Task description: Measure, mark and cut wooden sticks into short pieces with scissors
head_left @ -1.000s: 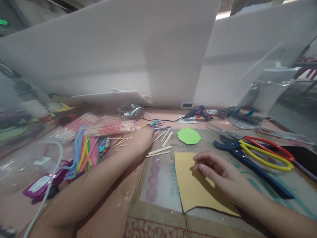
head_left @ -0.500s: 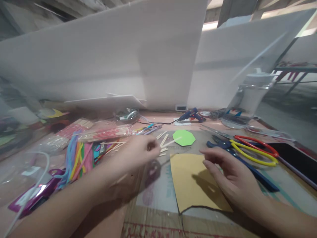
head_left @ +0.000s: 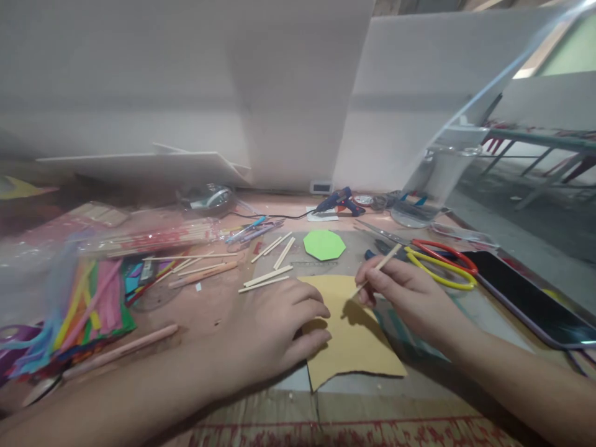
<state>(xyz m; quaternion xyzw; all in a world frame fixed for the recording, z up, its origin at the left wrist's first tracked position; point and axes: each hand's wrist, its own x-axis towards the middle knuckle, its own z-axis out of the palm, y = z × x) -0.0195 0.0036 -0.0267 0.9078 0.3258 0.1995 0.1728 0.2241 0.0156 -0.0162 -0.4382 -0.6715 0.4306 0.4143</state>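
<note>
Between my hands lies a yellow cardboard piece (head_left: pixel 349 347) with a ragged near edge. My left hand (head_left: pixel 284 329) rests over its left edge, fingers apart and slightly curled, holding nothing visible. Above the cardboard's right side, my right hand (head_left: pixel 395 288) pinches a thin wooden stick (head_left: pixel 379 267), which slants up to the right. Beyond the cardboard is a green octagon (head_left: pixel 325 244). Several loose wooden sticks (head_left: pixel 267 275) lie to the left of the octagon, just past my left hand.
Scissors (head_left: pixel 447 264) and a black phone (head_left: pixel 531 298) lie at the right. A blue glue gun (head_left: pixel 335 202) and a clear bottle (head_left: pixel 423 180) stand farther back. Colourful pipe cleaners (head_left: pixel 93 298), packaged sticks (head_left: pixel 153 239) and pens (head_left: pixel 254 230) are at the left.
My left hand has moved back from the loose sticks onto the cardboard's edge. My right hand has moved left and now holds a stick. The view has shifted.
</note>
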